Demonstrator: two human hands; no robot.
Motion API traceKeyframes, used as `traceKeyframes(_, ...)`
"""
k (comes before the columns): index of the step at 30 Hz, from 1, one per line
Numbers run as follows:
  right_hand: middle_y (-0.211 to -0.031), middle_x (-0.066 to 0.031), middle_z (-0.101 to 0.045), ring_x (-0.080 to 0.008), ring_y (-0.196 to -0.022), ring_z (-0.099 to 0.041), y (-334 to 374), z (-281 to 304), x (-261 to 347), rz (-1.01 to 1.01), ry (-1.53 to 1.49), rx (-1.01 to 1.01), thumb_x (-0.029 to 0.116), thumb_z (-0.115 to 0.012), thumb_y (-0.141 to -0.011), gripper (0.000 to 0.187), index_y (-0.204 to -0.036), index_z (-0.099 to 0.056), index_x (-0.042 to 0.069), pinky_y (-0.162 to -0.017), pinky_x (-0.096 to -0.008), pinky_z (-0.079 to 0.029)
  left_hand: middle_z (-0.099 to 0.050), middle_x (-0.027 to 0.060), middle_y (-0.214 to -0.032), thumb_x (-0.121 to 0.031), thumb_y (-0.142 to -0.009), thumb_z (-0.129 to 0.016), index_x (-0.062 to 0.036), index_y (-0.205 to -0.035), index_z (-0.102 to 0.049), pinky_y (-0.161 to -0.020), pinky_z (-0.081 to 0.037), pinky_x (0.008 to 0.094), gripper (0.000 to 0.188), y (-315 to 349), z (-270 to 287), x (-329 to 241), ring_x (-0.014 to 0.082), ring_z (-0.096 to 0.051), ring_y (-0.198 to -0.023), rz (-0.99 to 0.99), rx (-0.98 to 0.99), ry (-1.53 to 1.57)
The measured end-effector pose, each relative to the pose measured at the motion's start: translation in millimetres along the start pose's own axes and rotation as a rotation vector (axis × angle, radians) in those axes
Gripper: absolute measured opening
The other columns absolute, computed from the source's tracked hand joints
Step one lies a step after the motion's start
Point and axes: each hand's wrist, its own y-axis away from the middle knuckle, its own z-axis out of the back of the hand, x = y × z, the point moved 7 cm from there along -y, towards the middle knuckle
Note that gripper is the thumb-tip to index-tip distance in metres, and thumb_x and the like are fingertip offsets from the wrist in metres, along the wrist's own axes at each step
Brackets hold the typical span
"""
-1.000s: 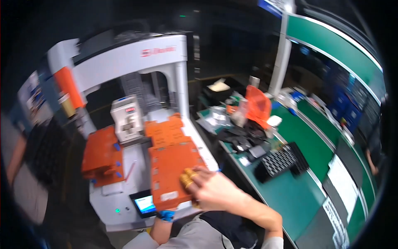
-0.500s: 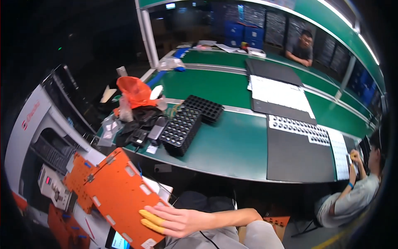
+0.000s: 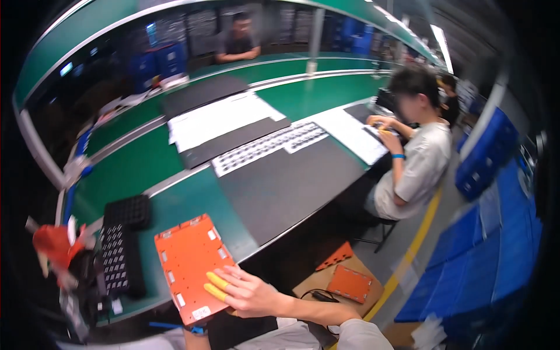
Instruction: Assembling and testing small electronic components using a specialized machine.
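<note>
One flat orange rectangular plate with small cut-outs (image 3: 191,263) lies on the green counter (image 3: 146,169) beside the black compartment trays (image 3: 119,248), your right hand (image 3: 248,290) resting flat on its near edge, fingers spread, its grip open; your left hand is out of view.

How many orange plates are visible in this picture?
3: one orange plate on the green table under the right hand; two more on the floor box. Others may be hidden.
</note>
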Motion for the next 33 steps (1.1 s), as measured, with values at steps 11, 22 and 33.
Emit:
traceKeyframes(11,-0.139,-0.0208,-0.06,-0.0348,-0.136,-0.054,1.1,-5.6,-60.3,-0.093,-0.027,0.018,0.016,-0.079,-0.063,0.076,-0.134,-0.061,-0.003,-0.114,-0.0445,-0.044,-0.052,0.0196,-0.149,-0.064,-0.104,-0.034,-0.0035,-0.152,-0.041,-0.097,-0.056,0.0516,0.077,-29.6,-55.4,-27.5,0.0364,-0.062,-0.122,0.094,-0.048,-0.159)
traceKeyframes(22,-0.139,-0.0179,-0.058,-0.0367,-0.138,-0.048,-40.4,-4.5,-50.9,-0.189,0.018,0.066,0.025,-0.08,-0.081,0.063,-0.136,-0.059,0.002,-0.117,-0.0507,-0.038,-0.069,0.0086,-0.1,0.0,-0.071,-0.088,0.0016,-0.106,-0.069,-0.083,-0.052,0.0318,0.04,-37.3,-74.4,-88.1,0.0201,-0.065,-0.09,-0.601,-0.113,-1.252)
traceKeyframes(33,-0.106,-0.0218,-0.066,-0.0352,-0.106,-0.065,-178.3,112.7,140.4,0.22,0.081,-0.084,0.018,-0.064,-0.09,0.038,-0.116,-0.065,-0.009,-0.103,-0.0502,-0.048,-0.064,0.0092,-0.11,-0.011,-0.058,-0.094,-0.0015,-0.09,-0.069,-0.092,-0.046,0.0419,0.042,-37.2,-104.4,-90.7,0.0308,-0.052,-0.108,-0.769,-0.173,-1.593)
